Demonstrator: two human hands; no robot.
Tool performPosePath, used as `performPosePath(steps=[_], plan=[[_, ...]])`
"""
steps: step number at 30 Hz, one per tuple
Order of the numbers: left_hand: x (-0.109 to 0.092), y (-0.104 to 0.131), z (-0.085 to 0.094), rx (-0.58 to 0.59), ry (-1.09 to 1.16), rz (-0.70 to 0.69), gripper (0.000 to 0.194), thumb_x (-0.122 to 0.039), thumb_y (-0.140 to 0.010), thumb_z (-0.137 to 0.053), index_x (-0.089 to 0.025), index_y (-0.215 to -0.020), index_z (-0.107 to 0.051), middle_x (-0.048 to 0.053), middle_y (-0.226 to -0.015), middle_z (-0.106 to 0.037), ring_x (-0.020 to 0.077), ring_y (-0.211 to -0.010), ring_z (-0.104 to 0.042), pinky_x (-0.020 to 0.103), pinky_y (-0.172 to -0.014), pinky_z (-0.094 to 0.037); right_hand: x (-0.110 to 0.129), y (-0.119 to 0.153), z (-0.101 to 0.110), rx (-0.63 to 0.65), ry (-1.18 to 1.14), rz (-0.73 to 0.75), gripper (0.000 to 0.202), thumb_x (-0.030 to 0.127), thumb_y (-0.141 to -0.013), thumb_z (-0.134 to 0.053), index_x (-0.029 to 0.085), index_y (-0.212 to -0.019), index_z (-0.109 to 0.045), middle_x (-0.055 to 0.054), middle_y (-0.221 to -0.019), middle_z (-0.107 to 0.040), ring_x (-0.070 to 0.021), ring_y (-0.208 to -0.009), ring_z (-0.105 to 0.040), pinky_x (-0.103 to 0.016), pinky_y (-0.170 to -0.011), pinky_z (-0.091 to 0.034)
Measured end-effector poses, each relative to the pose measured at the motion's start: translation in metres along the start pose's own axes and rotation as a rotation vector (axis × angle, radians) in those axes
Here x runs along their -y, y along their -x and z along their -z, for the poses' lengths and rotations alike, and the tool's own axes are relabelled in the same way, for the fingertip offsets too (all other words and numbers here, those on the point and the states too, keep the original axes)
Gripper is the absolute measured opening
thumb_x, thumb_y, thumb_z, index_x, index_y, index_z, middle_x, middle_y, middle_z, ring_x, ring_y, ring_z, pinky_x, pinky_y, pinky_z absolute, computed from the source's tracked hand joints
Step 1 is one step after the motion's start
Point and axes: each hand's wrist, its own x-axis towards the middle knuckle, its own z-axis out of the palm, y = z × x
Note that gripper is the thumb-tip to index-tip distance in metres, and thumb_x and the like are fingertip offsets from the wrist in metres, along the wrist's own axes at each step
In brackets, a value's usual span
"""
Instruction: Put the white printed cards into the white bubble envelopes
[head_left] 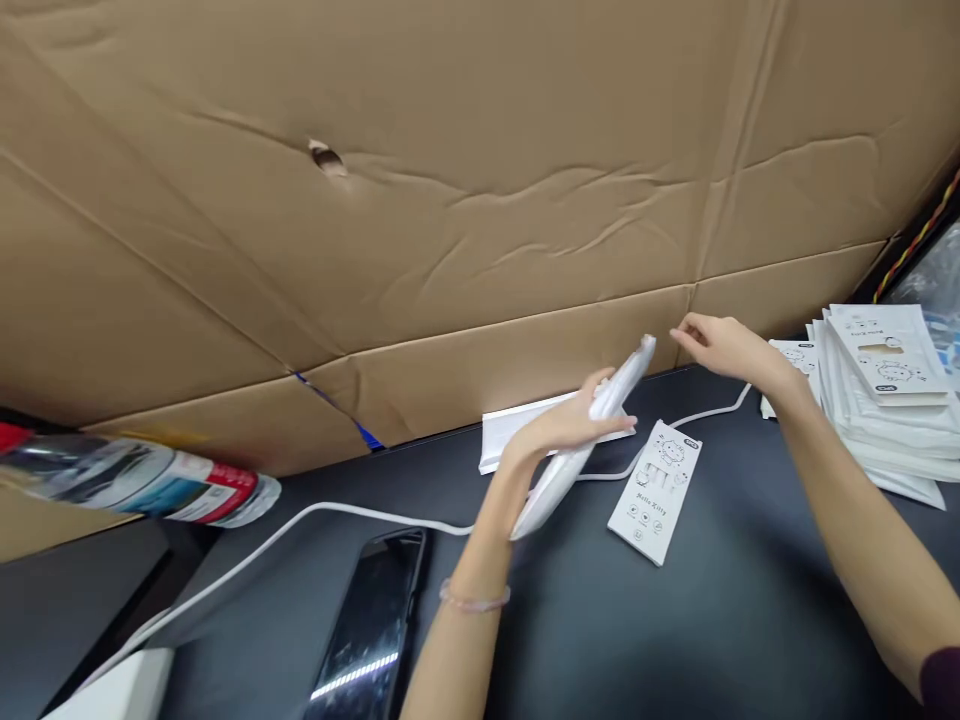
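Observation:
My left hand is closed round a white padded envelope, held tilted above the table with its narrow edge towards me. To the right of the envelope's upper end is my right hand, apart from it. Its fingers are curled in a pinch; whether something small is in them I cannot make out. Below, between the hands, a flat white Hello Kitty box lies on the table. Behind my left hand, a long white piece rests against the cardboard; its kind is unclear.
At right stands a stack of white envelopes with a printed box on top. A black phone, a white cable and a water bottle are at left. A cardboard wall closes off the back.

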Motion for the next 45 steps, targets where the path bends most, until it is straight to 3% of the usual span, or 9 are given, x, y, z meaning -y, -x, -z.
performPosePath(steps=[4,7,9,14,17,21,30,40,45], plan=[[0.008,0.016,0.029,-0.095,0.662,0.128,0.065,-0.060,-0.081,-0.063,-0.025,-0.135,-0.053,0.011,-0.129,-0.064,0.0270,-0.104,-0.066,0.039,-0.085,-0.056,0.005,0.025,-0.010,0.425,-0.093,0.097,0.066,0.062,-0.071,-0.067,0.019,-0.120,-0.063,-0.013,-0.122,-0.065,-0.0298,-0.113,-0.061,-0.040,-0.095,-0.049],[0.009,0.021,0.031,-0.111,0.967,0.235,0.069,-0.075,-0.079,-0.053,-0.017,-0.113,-0.068,0.012,-0.099,-0.073,0.0213,-0.076,-0.069,0.031,-0.062,-0.057,0.005,0.044,-0.029,0.690,-0.136,0.156,0.116,0.063,-0.058,-0.077,0.025,-0.155,-0.027,-0.012,-0.156,-0.034,-0.0365,-0.145,-0.028,-0.048,-0.113,-0.032],[0.010,0.019,0.031,-0.124,1.071,0.241,0.071,-0.079,-0.077,-0.049,-0.017,-0.104,-0.070,0.010,-0.088,-0.073,0.0181,-0.064,-0.065,0.028,-0.053,-0.053,0.003,0.053,-0.040,0.715,-0.132,0.174,0.115,0.064,-0.062,-0.075,0.027,-0.157,-0.021,-0.012,-0.157,-0.031,-0.0379,-0.145,-0.024,-0.051,-0.114,-0.029],[0.009,0.012,0.032,-0.313,0.905,0.017,0.060,-0.070,-0.084,-0.051,-0.019,-0.113,-0.063,0.010,-0.116,-0.067,0.0209,-0.088,-0.068,0.031,-0.075,-0.057,0.001,0.062,-0.042,0.602,-0.123,0.223,0.083,0.063,-0.070,-0.070,0.026,-0.141,-0.050,-0.012,-0.134,-0.051,-0.0340,-0.122,-0.048,-0.048,-0.102,-0.040],[0.005,0.015,0.035,-0.489,0.496,-0.181,0.055,-0.055,-0.085,-0.061,-0.021,-0.127,-0.053,0.008,-0.135,-0.057,0.0252,-0.118,-0.059,0.035,-0.100,-0.047,0.008,0.068,-0.025,0.543,-0.184,0.189,0.071,0.060,-0.072,-0.069,0.023,-0.131,-0.055,-0.010,-0.123,-0.055,-0.0290,-0.110,-0.056,-0.040,-0.091,-0.047],[0.003,0.023,0.036,-0.644,-0.058,-0.323,0.066,-0.041,-0.082,-0.068,-0.024,-0.140,-0.042,0.007,-0.146,-0.048,0.0276,-0.133,-0.046,0.040,-0.111,-0.036,0.021,0.074,0.014,0.489,-0.225,0.168,0.061,0.054,-0.075,-0.070,0.025,-0.126,-0.054,-0.007,-0.114,-0.060,-0.0259,-0.100,-0.060,-0.033,-0.080,-0.050],[0.006,0.021,0.034,-0.501,-0.245,-0.368,0.075,-0.033,-0.081,-0.064,-0.029,-0.149,-0.031,0.004,-0.154,-0.040,0.0267,-0.139,-0.042,0.041,-0.112,-0.036,0.041,0.045,0.071,-0.185,0.025,0.175,0.069,0.063,-0.068,-0.071,0.026,-0.124,-0.055,-0.007,-0.114,-0.060,-0.0253,-0.097,-0.060,-0.034,-0.078,-0.050],[0.015,0.026,0.047,-0.434,-0.166,-0.348,0.081,-0.035,-0.078,-0.069,-0.023,-0.149,-0.032,0.007,-0.156,-0.037,0.0259,-0.141,-0.037,0.037,-0.117,-0.029,0.052,0.021,0.059,-0.222,0.000,0.110,0.074,0.065,-0.071,-0.068,0.023,-0.129,-0.054,-0.012,-0.121,-0.054,-0.0298,-0.101,-0.058,-0.040,-0.085,-0.050],[0.022,0.021,0.048,-0.455,-0.213,-0.293,0.080,-0.034,-0.076,-0.070,-0.015,-0.147,-0.036,0.012,-0.151,-0.042,0.0285,-0.138,-0.040,0.038,-0.116,-0.029,0.047,0.017,0.054,-0.100,0.009,0.138,0.073,0.065,-0.070,-0.069,0.029,-0.132,-0.053,-0.010,-0.122,-0.056,-0.0298,-0.103,-0.058,-0.040,-0.085,-0.050]])
